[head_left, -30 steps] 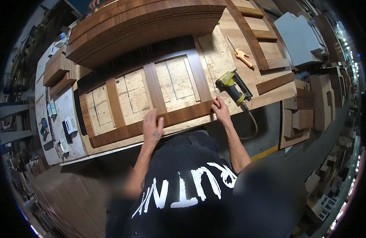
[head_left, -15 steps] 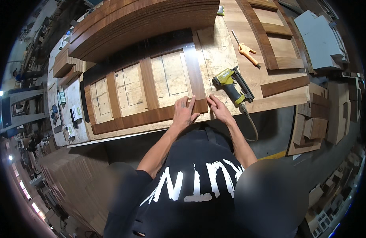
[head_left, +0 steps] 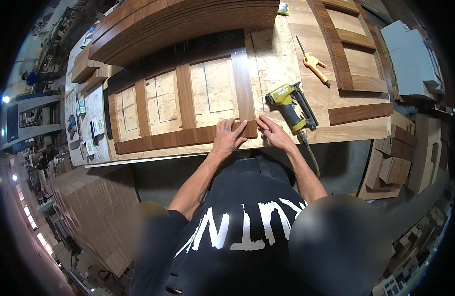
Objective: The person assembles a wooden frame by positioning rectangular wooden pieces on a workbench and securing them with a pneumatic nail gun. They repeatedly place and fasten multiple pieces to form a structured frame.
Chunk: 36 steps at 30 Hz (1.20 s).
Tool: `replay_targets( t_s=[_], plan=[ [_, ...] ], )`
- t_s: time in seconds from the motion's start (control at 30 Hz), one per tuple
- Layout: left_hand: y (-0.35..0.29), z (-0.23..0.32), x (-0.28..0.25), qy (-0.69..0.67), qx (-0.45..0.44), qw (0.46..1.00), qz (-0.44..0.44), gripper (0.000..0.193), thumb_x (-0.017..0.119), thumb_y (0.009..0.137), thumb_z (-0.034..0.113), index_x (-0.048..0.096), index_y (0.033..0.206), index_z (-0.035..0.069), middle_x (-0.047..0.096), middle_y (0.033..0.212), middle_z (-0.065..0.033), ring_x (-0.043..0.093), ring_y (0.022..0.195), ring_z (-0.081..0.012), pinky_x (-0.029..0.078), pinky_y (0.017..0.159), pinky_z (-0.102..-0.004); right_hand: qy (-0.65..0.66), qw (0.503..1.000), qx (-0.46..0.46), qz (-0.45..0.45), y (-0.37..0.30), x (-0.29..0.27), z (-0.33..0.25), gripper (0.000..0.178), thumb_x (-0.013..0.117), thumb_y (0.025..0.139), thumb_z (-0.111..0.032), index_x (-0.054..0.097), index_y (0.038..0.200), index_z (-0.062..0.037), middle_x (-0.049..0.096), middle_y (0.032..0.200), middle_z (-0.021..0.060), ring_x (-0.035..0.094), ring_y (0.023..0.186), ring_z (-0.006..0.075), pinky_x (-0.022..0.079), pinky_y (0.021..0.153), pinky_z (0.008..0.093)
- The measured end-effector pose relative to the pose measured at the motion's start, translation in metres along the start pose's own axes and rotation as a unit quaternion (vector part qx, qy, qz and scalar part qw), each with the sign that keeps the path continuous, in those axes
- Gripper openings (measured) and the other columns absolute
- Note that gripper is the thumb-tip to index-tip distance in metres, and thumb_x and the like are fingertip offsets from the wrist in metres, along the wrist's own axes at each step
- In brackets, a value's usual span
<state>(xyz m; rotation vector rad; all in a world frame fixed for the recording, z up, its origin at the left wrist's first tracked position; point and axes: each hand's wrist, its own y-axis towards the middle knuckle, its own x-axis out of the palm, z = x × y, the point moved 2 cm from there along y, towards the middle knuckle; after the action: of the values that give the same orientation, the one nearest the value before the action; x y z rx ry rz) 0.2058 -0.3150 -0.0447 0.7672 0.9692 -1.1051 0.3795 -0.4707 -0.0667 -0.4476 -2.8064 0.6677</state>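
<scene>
A brown wooden frame (head_left: 164,140) with crossbars lies flat on the workbench. My left hand (head_left: 228,137) rests on its near rail by the right corner, fingers spread over the wood and holding nothing. Just right of that corner is my right hand (head_left: 276,133), its fingers stretched toward the end of the joint; whether they touch it is hard to tell. Right of my right hand lies a yellow and black nail gun (head_left: 288,104) with an air hose (head_left: 309,150) hanging over the bench edge. Behind it is an orange air blow gun (head_left: 315,66).
A tall stack of brown boards (head_left: 188,29) stands behind the frame. At the right lie a second wooden frame (head_left: 331,44) and a loose wooden strip (head_left: 360,114). Small boxes (head_left: 97,125) sit at the bench's left end. Piled panels (head_left: 97,212) stand below left.
The whole view has shifted slightly. Both hands stay at the frame's right corner; my left index finger is stretched a little further toward the joint. The tools have not moved on the bench.
</scene>
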Motion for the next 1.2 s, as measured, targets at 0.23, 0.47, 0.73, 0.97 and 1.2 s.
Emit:
replay_targets(
  t_s=[0.23,0.47,0.73,0.97,1.2],
  plan=[
    [0.000,0.000,0.002,-0.009,-0.024,1.000,-0.011,0.074,0.078,0.084,0.041,0.051,0.151,0.024,0.051,0.131,-0.0191,0.045,0.121,-0.0394,0.037,0.107,-0.0546,-0.029,0.999,0.026,-0.008,0.002,-0.003,-0.009,0.073,0.036,0.090,0.011,0.022,0.161,0.0017,0.044,0.160,0.0138,0.051,0.139,0.0239,0.048,0.099,0.0290],
    [-0.001,0.002,0.001,-0.020,-0.022,1.000,-0.002,0.071,0.080,0.082,0.036,0.054,0.147,0.021,0.051,0.133,-0.0180,0.044,0.124,-0.0391,0.035,0.109,-0.0553,0.051,0.998,-0.008,-0.031,-0.001,0.000,0.009,0.077,0.039,0.091,0.011,0.016,0.164,-0.0017,0.035,0.166,0.0122,0.041,0.147,0.0235,0.043,0.108,0.0314],
    [-0.004,0.000,0.005,-0.025,-0.033,0.999,-0.025,0.071,0.076,0.087,0.037,0.049,0.152,0.024,0.046,0.136,-0.0192,0.039,0.127,-0.0412,0.033,0.111,-0.0565,0.028,0.999,-0.030,-0.029,-0.012,0.007,0.005,0.081,0.042,0.091,0.010,0.011,0.165,-0.0042,0.029,0.168,0.0100,0.034,0.152,0.0235,0.034,0.118,0.0343],
    [-0.003,-0.002,0.005,-0.048,-0.045,0.997,-0.031,0.072,0.077,0.087,0.036,0.049,0.152,0.026,0.045,0.137,-0.0189,0.038,0.127,-0.0418,0.033,0.112,-0.0566,0.011,0.999,-0.030,-0.026,-0.013,0.009,0.003,0.083,0.041,0.089,0.009,0.011,0.165,-0.0043,0.028,0.169,0.0057,0.032,0.151,0.0185,0.030,0.119,0.0314],
    [-0.002,-0.001,0.005,-0.044,-0.033,0.998,-0.013,0.071,0.079,0.084,0.034,0.053,0.149,0.023,0.047,0.136,-0.0186,0.040,0.126,-0.0405,0.032,0.112,-0.0558,0.006,0.999,-0.027,-0.016,-0.010,0.009,0.009,0.083,0.041,0.087,0.011,0.015,0.164,-0.0031,0.030,0.169,0.0058,0.029,0.153,0.0175,0.026,0.121,0.0301]
  ],
)
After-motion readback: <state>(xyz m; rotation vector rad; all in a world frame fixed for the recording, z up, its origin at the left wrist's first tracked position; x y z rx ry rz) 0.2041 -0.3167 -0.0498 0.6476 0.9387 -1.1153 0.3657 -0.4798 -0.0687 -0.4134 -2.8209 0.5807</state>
